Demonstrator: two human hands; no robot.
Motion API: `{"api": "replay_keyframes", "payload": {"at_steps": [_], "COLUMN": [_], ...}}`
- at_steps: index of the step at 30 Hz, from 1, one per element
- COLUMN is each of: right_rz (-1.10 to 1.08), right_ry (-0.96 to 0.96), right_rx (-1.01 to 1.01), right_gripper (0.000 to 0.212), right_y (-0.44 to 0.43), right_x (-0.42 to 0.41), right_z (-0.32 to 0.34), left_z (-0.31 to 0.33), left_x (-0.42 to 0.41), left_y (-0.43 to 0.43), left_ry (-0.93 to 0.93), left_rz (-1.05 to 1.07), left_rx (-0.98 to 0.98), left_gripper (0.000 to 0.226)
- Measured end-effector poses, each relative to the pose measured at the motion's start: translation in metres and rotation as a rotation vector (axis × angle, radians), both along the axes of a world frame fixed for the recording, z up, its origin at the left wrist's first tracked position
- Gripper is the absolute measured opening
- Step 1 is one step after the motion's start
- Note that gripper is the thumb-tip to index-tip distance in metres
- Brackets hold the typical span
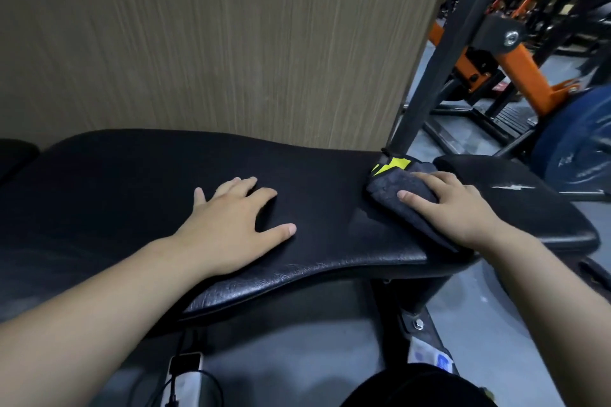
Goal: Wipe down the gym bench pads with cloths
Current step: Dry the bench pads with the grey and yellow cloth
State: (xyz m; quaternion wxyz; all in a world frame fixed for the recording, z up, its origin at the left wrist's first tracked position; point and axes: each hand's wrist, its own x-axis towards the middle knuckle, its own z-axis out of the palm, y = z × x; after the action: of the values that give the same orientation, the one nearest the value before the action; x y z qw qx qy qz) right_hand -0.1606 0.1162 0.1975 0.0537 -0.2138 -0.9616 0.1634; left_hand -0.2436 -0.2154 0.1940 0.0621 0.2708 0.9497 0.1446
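The long bench pad [165, 182] is black, with a fine cracked grain along its near edge. The cloth [390, 188] is dark grey, and a yellow-and-black patch [395, 163] shows at its far side. The right-hand pad [515, 195] is black with a whitish scuff. The far wall panel [198, 36] is tan with vertical streaks. The machine frame [522, 69] is orange and black.

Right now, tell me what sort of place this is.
Most likely a gym: a long black padded vinyl bench, orange and black steel machine frames behind it, and what looks like a large dark blue weight plate at the right edge.
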Motion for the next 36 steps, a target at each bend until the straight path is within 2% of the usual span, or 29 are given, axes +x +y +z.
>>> {"api": "replay_keyframes", "payload": {"at_steps": [4,11,21,28,36], "right_rz": [0.022,0.061,0.3,0.517,0.671], "right_ry": [0.062,0.353,0.249,0.18,0.312], "right_rx": [0.062,0.231,0.447,0.596,0.544], "right_gripper": [0.089,0.073,0.08,0.084,0.08], "right_y": [-0.012,-0.059,-0.105,-0.142,-0.221], "right_x": [0.041,0.089,0.063,0.041,0.029], "right_z": [-0.013,-0.049,-0.044,-0.041,-0.047], "left_z": [-0.002,-0.004,-0.003,-0.011,-0.006], "left_x": [0.001,0.006,0.009,0.011,0.007], "left_y": [0.001,-0.013,-0.075,-0.137,-0.185], "left_ry": [0.016,0.084,0.11,0.16,0.144], "left_rz": [0.015,0.026,0.116,0.167,0.235], "left_rx": [0.014,0.025,0.061,0.124,0.161], "left_gripper": [0.075,0.065,0.057,0.059,0.053]}}
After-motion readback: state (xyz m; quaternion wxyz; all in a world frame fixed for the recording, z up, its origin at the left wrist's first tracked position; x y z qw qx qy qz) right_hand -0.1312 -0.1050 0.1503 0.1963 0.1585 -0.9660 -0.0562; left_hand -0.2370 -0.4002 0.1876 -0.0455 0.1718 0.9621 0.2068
